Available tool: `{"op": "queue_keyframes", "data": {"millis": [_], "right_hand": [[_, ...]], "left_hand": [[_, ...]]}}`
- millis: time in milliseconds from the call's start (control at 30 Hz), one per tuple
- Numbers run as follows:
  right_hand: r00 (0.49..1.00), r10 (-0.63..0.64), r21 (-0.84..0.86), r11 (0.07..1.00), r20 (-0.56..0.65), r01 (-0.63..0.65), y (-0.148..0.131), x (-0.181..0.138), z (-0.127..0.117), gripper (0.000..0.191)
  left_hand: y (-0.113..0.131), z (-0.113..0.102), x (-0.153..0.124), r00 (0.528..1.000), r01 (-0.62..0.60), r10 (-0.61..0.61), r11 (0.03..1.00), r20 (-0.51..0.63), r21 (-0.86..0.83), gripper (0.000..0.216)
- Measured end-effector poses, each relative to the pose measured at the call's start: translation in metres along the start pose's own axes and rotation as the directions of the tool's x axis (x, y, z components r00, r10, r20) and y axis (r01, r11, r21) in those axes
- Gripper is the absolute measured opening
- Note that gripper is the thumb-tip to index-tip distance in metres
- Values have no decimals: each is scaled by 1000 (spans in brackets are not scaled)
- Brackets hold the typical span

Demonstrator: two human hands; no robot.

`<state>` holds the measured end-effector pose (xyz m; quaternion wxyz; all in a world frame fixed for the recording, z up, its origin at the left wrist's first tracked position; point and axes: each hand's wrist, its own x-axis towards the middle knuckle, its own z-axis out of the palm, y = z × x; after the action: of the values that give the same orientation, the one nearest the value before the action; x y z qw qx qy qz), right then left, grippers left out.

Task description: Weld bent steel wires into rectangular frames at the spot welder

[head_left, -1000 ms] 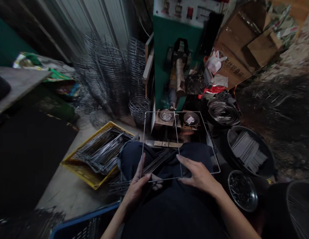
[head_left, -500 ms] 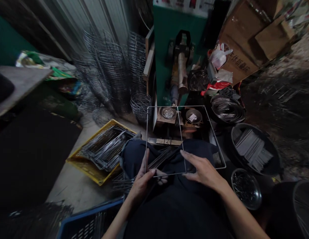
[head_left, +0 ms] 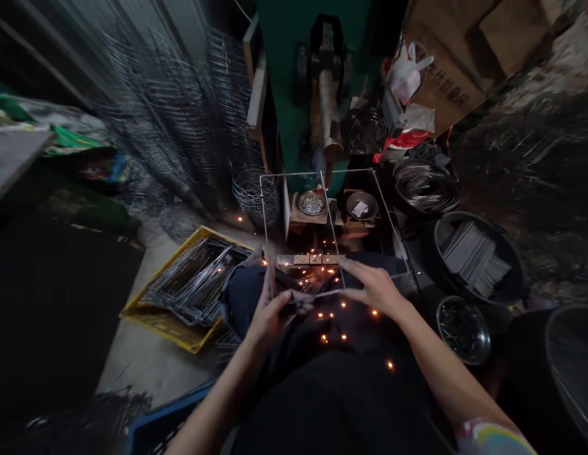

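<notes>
A rectangular wire frame with a middle bar is held between my hands, its far edge raised at the machine's electrode. My left hand is closed on its near left corner. Fingers of my right hand pinch the frame near the lower end of the middle bar. Orange sparks fly over my lap and around my hands. Loose wire rods lie across my lap, partly hidden behind the frame and the sparks.
A yellow crate of wire pieces stands left, with stacked wire baskets behind. Two small dishes sit below the green machine. On the right are a black tub of rods and a metal bowl. A blue crate is near.
Sparks have appeared over my lap. The wire frame and both hands have shifted upward and slightly left in the view, along with the machine. Both hands keep their hold.
</notes>
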<state>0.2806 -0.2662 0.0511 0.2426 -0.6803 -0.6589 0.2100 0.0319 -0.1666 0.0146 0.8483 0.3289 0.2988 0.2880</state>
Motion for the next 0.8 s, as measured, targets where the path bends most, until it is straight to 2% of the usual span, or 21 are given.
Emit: {"op": "queue_keyframes", "data": {"millis": [200, 300, 400, 533, 700, 800], "right_hand": [[977, -34, -279, 960, -211, -27, 46, 126, -44, 80], [971, -77, -338, 941, -226, -4, 65, 172, -63, 78], [967, -97, -293, 956, -234, 25, 82, 195, -70, 67], [957, -128, -240, 969, -261, 64, 95, 209, -72, 62], [955, -125, -233, 970, -269, 62, 99, 216, -74, 58], [949, -131, -234, 970, -286, 63, 97, 218, -72, 55]], "left_hand": [[67, -4, 133, 983, -120, 126, 992, 134, -50, 86], [95, 1, 175, 975, -156, 160, 987, 156, -41, 79], [108, 2, 195, 976, -164, 170, 985, 138, -50, 79], [112, 1, 203, 980, -158, 164, 985, 112, -66, 78], [112, 2, 209, 970, -196, 200, 980, 135, -45, 70], [110, -2, 214, 965, -211, 212, 977, 156, -22, 74]]}}
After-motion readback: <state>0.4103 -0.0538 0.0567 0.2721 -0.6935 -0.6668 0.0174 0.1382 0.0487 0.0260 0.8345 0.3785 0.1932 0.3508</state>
